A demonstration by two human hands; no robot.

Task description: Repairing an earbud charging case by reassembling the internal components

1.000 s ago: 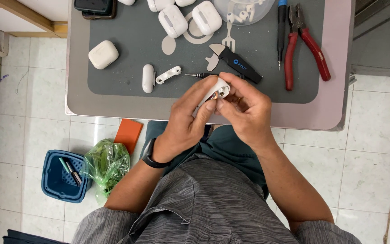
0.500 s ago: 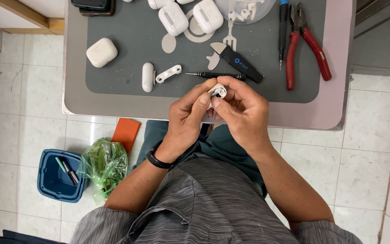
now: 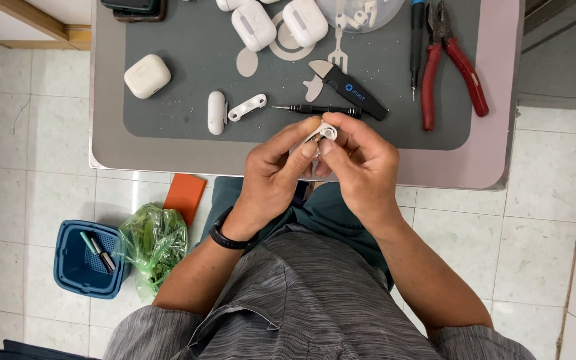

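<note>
Both hands meet over the near edge of the table. My left hand and my right hand pinch a small white plastic earbud part between thumbs and fingertips. A black band sits on my left wrist. Just beyond the fingers, a thin black screwdriver lies on the grey work mat. Most of the white part is hidden by my fingers.
On the mat lie white earbud cases, a white case half, a white hinge piece, a black opening tool, red pliers and a clear bowl of parts. A blue basket, green bag and orange card sit on the tiled floor.
My hands have drawn slightly closer together around the white part and turned it between the fingertips. Nothing on the mat has moved.
</note>
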